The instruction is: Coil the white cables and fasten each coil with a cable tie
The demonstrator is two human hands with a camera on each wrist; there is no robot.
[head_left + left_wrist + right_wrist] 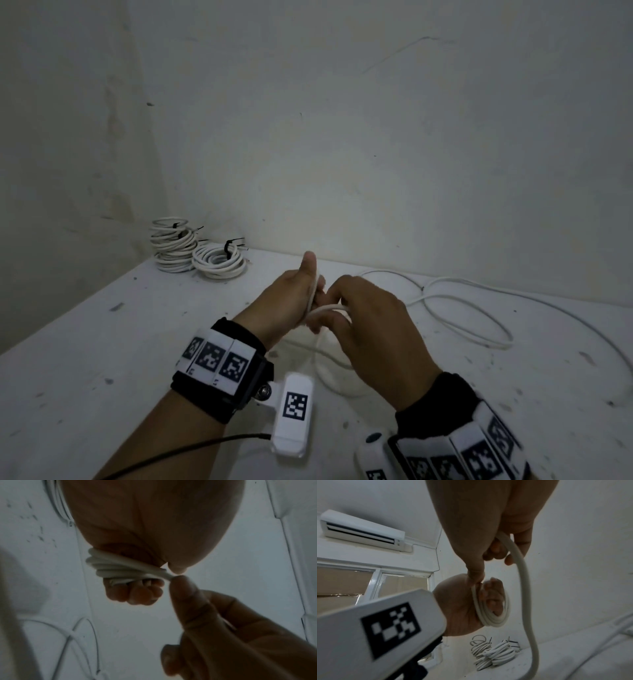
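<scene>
While the coil is only part wound: the task stands mid-way, by my reading; some cables are finished, one is in hand

Done: a stack of tied coils [173, 247] and one more tied coil [220, 261] sit at the far left corner of the table [102, 359], touching each other; black cable ties [227, 247] show on them; how many coils are in the stack I cannot tell

In hand: the white cable [469, 308] is being wound round the left hand [291, 294]; several turns already lie across its palm, seen plainly in the left wrist view as a bundle [120, 568]

Left hand grip: fingers curled inside the turns, thumb up beside them; it clamps the small coil [491, 608]

Right hand grip: the right hand [370, 329] pinches the running cable between thumb and fingers, just beside the left hand; its fingers [185, 595] meet the bundle at the thumb side

Cable slack: a long loose run lies looped on the table to the right, well apart from the finished coils; more hangs below the hands

Left to do: wind in the remaining slack, probably many turns; then fasten this coil; no loose tie is visible near the hands
</scene>
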